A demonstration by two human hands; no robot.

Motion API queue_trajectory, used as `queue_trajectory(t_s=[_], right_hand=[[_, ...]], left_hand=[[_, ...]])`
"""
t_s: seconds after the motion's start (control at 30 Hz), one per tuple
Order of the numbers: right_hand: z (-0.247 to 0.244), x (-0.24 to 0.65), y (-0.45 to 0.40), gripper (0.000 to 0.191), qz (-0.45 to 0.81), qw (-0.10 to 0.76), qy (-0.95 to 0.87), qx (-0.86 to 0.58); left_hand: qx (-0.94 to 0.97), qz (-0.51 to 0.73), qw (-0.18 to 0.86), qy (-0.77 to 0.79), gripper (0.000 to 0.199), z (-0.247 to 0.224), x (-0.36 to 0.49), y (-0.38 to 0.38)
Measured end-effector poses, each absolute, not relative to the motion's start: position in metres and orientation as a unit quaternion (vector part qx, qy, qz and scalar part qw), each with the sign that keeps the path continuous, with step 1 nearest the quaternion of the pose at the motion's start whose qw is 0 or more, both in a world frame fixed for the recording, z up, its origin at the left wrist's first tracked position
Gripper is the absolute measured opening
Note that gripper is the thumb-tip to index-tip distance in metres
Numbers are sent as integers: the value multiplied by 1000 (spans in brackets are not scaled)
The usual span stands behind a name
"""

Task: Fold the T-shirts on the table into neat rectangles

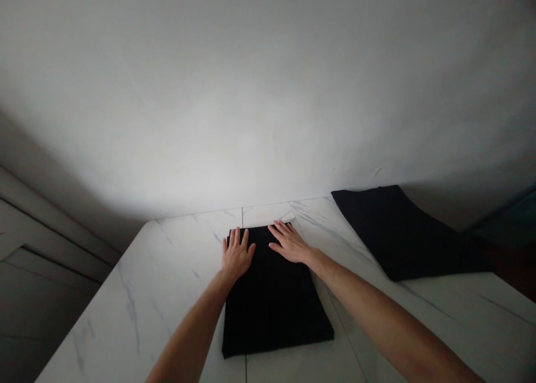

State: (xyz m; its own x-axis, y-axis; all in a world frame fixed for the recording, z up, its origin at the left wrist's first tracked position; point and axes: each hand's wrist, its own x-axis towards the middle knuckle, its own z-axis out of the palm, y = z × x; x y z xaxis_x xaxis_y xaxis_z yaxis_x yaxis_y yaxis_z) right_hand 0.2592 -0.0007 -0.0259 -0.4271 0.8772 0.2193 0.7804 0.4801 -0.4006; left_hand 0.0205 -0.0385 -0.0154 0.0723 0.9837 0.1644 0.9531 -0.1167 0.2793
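A folded black garment (274,310) lies flat on the white marble-patterned counter (138,310). My left hand (237,254) rests palm down on its far left corner, fingers spread. My right hand (290,243) presses on the far right part of the same garment, its fingertips near the far edge and its palm partly over the cloth. Neither hand grips the fabric. The two hands are a short way apart.
A second black cloth (397,232) lies folded to the right, against the white wall (268,92). The counter's left edge drops to grey cabinet fronts (42,277). Something dark and brownish shows at the far right.
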Motion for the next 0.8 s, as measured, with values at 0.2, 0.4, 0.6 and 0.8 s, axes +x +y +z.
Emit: queue_trajectory(t_s=[0.2, 0.4, 0.6, 0.8], right_hand=[[-18, 286, 12, 26, 145, 267, -633, -712], [-9, 289, 24, 20, 197, 246, -606, -730], [-6, 290, 29, 29, 222, 266, -586, -733], [-7, 288, 30, 24, 236, 276, -601, -712]], left_hand=[[586, 216, 109, 774, 37, 2, -17, -21], [557, 234, 186, 775, 22, 4, -22, -4], [514, 280, 295, 755, 30, 0, -25, 3], [473, 296, 323, 765, 23, -3, -31, 5]])
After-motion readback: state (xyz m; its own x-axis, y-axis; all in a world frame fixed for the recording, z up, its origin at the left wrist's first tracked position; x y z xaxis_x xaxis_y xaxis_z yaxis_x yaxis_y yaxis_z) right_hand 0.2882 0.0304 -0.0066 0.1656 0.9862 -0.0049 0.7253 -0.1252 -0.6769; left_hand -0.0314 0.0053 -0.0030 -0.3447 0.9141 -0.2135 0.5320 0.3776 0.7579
